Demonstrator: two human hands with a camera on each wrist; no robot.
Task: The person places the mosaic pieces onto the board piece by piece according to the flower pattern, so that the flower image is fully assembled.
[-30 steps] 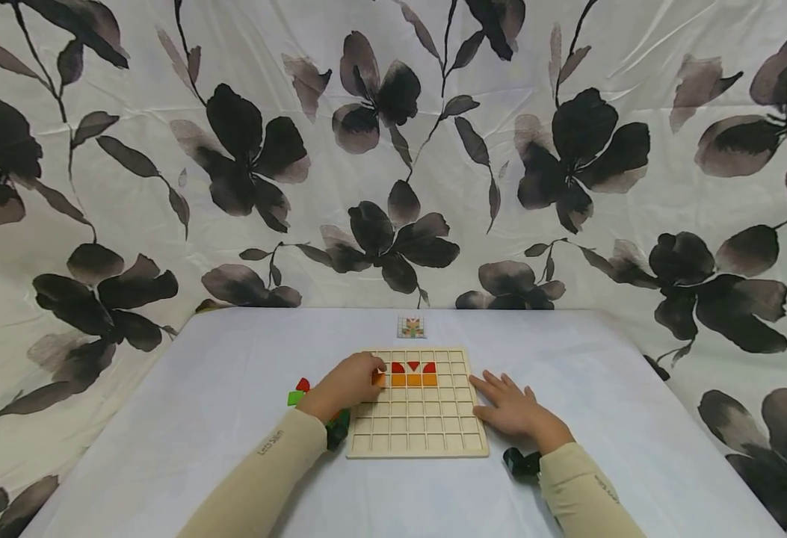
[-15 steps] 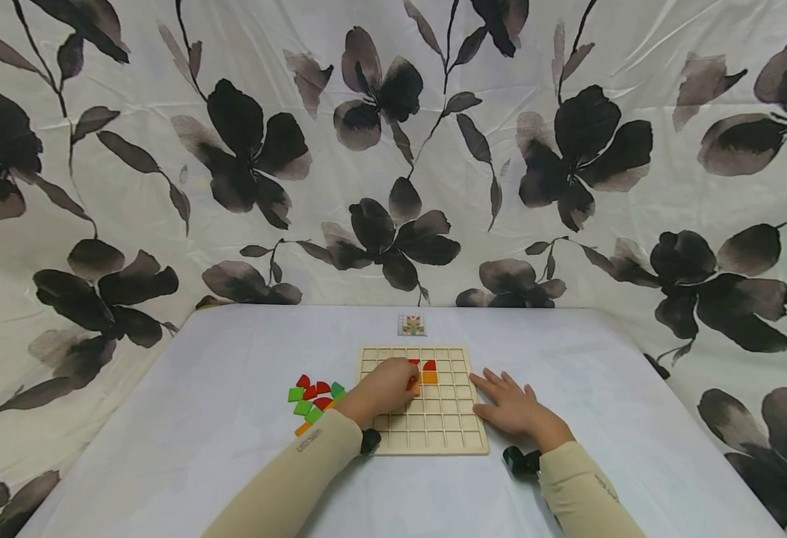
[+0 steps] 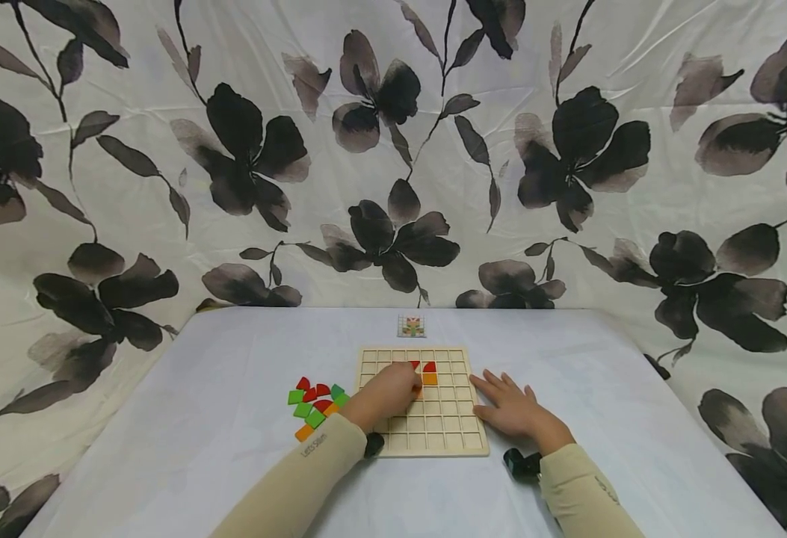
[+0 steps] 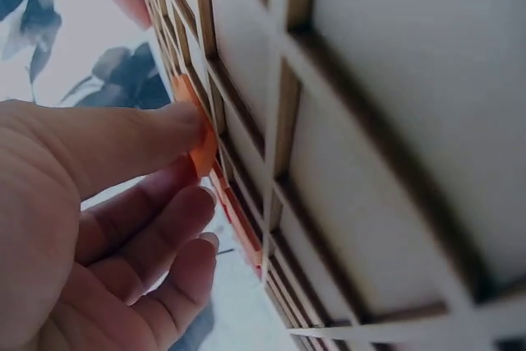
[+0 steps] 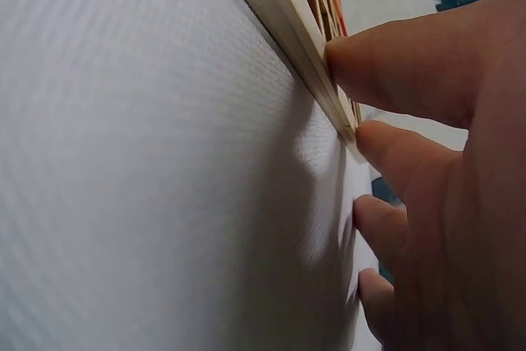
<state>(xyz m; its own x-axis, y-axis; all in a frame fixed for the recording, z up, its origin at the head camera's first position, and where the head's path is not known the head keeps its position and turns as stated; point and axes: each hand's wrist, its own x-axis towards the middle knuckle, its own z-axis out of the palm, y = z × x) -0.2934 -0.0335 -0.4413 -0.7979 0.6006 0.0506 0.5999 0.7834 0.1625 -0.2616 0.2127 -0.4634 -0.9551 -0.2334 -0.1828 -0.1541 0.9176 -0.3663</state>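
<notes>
A wooden grid board [image 3: 433, 433] lies on the table, its small square cells mostly bare. Between thumb and finger, my left hand [image 3: 389, 390] pinches an orange tile [image 4: 197, 133] over the board's upper middle. Just right of those fingertips, a red quarter-round tile [image 3: 430, 367] sits in a cell above an orange square tile [image 3: 430, 379]. The left hand covers other tiles in these rows. My right hand [image 3: 510, 405] has its fingers spread at the board's right edge; in the right wrist view thumb and index finger touch that edge.
Loose red, green and orange tiles [image 3: 315, 418] lie left of the board, partly behind the left forearm. A small card with a coloured pattern [image 3: 411, 326] lies beyond the board. White cloth covers the table [image 3: 232, 373], with a floral curtain [image 3: 393, 172] behind it.
My left hand has moved right along the board, from the left end of the orange row to its middle, uncovering more loose tiles. The right hand stays put.
</notes>
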